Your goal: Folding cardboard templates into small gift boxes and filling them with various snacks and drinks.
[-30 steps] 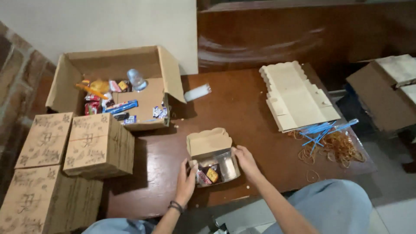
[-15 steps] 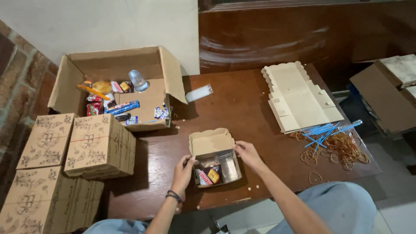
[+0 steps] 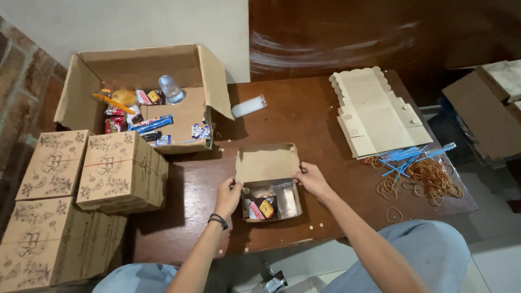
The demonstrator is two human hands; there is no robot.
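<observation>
I see a dark wooden bench point(image 3: 304, 108) running across the view, and at its far left corner a big open carton point(image 3: 81, 97) half full of snack packets and a small water cup. Left of the bench, printed brown boxes point(image 3: 119, 171) sit stacked and closed. On the right lies a pile of flat unfolded box blanks point(image 3: 380, 111), with a scatter of rubber bands point(image 3: 429, 179) and blue straws point(image 3: 412, 156) just in front of it. Directly before me, near the bench's front edge, stands the small open snack box point(image 3: 271, 198), lid flap tipped away from me, long axis left to right. My left hand point(image 3: 228, 196) grips its left wall and my right hand point(image 3: 312, 179) pinches the right rear corner by the lid hinge. Both touch it; neither is nearer.
</observation>
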